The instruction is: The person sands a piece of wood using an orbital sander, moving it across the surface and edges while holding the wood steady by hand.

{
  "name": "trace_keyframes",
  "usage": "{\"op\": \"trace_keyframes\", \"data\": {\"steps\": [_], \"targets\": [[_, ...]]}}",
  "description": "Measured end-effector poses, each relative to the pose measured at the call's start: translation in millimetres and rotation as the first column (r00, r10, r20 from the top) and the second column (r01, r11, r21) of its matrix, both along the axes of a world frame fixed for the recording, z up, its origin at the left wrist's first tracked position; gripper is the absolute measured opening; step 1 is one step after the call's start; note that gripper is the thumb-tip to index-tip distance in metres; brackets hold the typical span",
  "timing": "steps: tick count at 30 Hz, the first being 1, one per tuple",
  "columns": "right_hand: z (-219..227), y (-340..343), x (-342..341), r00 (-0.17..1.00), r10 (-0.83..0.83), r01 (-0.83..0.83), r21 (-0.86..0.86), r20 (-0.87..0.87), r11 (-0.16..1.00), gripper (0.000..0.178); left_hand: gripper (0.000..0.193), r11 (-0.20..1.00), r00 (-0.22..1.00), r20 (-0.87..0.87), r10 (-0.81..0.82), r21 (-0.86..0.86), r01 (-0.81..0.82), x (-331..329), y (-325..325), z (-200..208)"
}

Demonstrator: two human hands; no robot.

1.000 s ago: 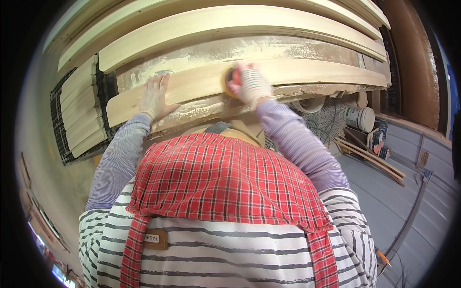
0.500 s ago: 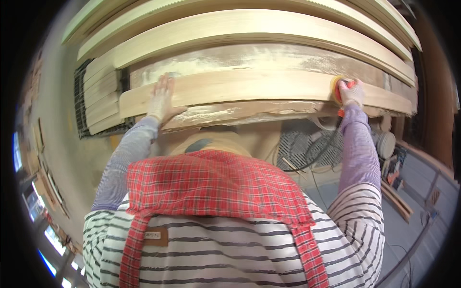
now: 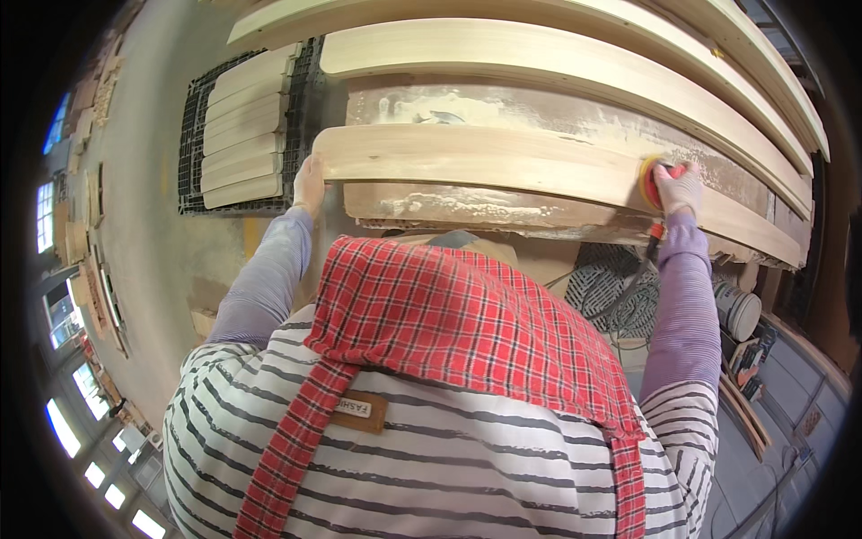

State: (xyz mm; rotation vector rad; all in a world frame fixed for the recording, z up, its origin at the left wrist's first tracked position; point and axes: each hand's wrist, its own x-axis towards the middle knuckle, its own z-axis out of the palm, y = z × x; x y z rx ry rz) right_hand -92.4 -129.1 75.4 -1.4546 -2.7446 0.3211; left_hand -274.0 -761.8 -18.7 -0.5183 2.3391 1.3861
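A long pale wooden board [image 3: 476,160] with a rounded end lies across the dusty workbench [image 3: 431,199]. My left hand [image 3: 309,186] grips the board's left end, its fingers partly hidden at the edge. Toward the board's right part, my right hand [image 3: 680,187] is closed round a small red and black hand sander [image 3: 664,172] with a yellow pad rim. The sander seems tilted, and its pad's contact with the board is hard to make out. A dark hose leads down from its orange connector [image 3: 656,231] beside my right forearm.
Beyond the board run more long pale boards [image 3: 503,43]. Left of the bench, several stacked boards [image 3: 242,135] lie on a black plastic pallet [image 3: 190,171]. A white bucket [image 3: 738,310] stands under the right side, near a grey patterned mat [image 3: 615,283].
My left hand has gone from lying flat on the board to holding its left end. The view has turned and shifted left. The sander stays in my right hand, toward the board's right.
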Motion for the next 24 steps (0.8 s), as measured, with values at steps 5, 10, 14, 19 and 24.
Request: {"op": "trace_keyframes", "data": {"steps": [5, 10, 14, 19, 24], "targets": [[15.3, -161.3, -77.6, 0.957, 0.280, -0.282, -0.016, -0.082, 0.959, 0.052, 0.048, 0.944, 0.995, 0.095, -0.029, 0.330, -0.004, -1.0, -20.7, 17.3], [35.6, -324.0, -145.7, 0.879, 0.477, -0.466, -0.238, -0.015, 0.852, 0.046, 0.066, 0.627, 0.943, 0.331, -0.040, 0.743, -0.235, 3.2, -28.4, 16.8], [31.7, -427.0, -191.1, 0.798, 0.599, -0.591, -0.277, -0.064, 0.757, 0.047, 0.086, 0.435, 0.877, 0.460, -0.139, 0.824, -0.363, -14.6, -41.7, 29.1], [41.5, -506.7, -220.9, 0.630, 0.774, -0.745, -0.328, -0.064, 0.580, 0.040, 0.087, 0.403, 0.831, 0.517, -0.208, 0.819, -0.409, -19.6, -46.2, 21.1], [46.4, -490.2, -202.8, 0.656, 0.753, -0.718, -0.352, -0.053, 0.600, 0.041, 0.083, 0.464, 0.834, 0.503, -0.228, 0.809, -0.362, -21.2, -47.5, 12.6]]}}
